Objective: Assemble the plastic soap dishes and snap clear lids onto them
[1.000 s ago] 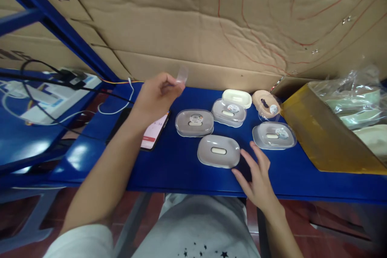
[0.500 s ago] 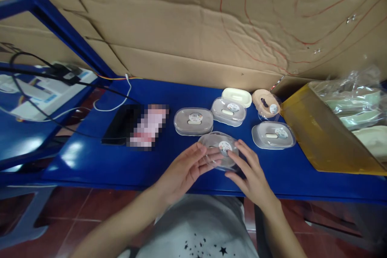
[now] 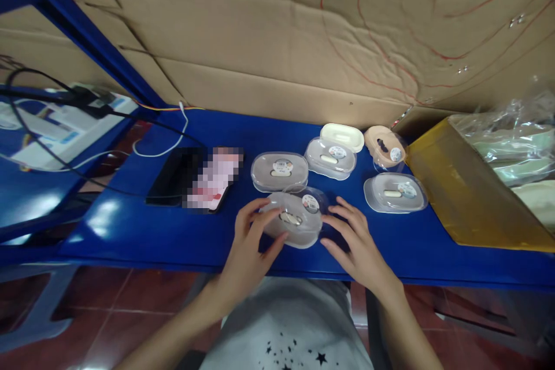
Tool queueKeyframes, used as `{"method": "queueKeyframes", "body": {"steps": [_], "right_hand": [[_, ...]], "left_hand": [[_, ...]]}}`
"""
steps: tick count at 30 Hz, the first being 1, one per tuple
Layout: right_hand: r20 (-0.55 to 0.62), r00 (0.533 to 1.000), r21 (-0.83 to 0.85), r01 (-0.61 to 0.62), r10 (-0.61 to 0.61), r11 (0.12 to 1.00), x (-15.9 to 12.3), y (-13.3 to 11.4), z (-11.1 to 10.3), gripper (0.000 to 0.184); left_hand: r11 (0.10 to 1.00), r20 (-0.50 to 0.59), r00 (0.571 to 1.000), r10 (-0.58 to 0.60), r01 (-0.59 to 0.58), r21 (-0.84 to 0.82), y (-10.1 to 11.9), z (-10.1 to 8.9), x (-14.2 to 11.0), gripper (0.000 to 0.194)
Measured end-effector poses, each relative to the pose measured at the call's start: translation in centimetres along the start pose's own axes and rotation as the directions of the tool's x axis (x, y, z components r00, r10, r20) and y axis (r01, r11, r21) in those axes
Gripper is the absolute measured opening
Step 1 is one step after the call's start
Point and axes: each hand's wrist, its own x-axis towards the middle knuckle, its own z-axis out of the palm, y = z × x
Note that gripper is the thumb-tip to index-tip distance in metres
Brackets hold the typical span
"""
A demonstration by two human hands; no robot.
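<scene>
In front of me is a grey oval soap dish (image 3: 299, 236) with a slotted middle. A clear plastic lid (image 3: 319, 196) with a round label lies over it, shifted to the right and not lined up with the dish. My left hand (image 3: 251, 237) grips the dish's left end, thumb at the front and fingers behind. My right hand (image 3: 353, 240) has its curved fingers and thumb at the lid's right edge. Just behind stands a lidded grey soap dish (image 3: 269, 173), and farther back right another lidded soap dish (image 3: 321, 169).
A cream dish (image 3: 352, 134), a peach dish (image 3: 379, 143) with a clear cover and a lidded dish (image 3: 381, 203) sit to the right. Beside them, a cardboard box (image 3: 459, 191) holds plastic-wrapped dishes. Left are a phone (image 3: 214, 176), a black item (image 3: 167, 179) and cables. Cardboard backs the blue table (image 3: 130, 237).
My left hand has moved left from under the clear lid and now grips a grey dish below it. The lid has shifted slightly left, with my right hand still at its edge.
</scene>
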Motion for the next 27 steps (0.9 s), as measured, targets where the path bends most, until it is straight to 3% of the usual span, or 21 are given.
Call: {"method": "queueKeyframes", "body": {"steps": [4,8,13,19,24,27], "right_hand": [[0.036,0.999,0.054,-0.016,0.014,0.998,0.4,-0.8,0.6,0.036],[0.051,0.999,0.021,-0.006,0.005,1.000,0.5,-1.6,1.2,0.041],[0.030,1.000,-0.005,-0.004,0.005,1.000,0.1,-1.9,1.4,0.044],[0.097,0.993,0.019,0.072,-0.074,0.997,0.2,-2.4,0.4,0.034],[0.130,0.989,0.062,0.065,-0.073,0.996,0.1,-1.9,-0.5,0.037],[0.143,0.987,0.119,0.063,-0.080,0.991,0.1,-1.3,-1.1,0.038]], "left_hand": [[0.999,-0.048,0.999,-0.011,0.009,-0.032,-0.8,0.2,-0.1,0.057],[0.991,0.122,0.992,-0.039,0.054,-0.122,-1.3,-0.3,-0.2,0.070],[0.990,0.319,0.942,-0.104,0.128,-0.057,-1.2,-1.5,-0.3,0.100],[0.994,0.354,0.933,-0.061,0.088,-0.061,-0.7,-0.9,-0.3,0.093],[0.998,0.386,0.922,0.025,0.000,-0.066,-0.4,-0.5,-0.1,0.088],[0.995,0.412,0.911,0.031,0.011,-0.101,-0.4,-0.7,0.2,0.087]]}}
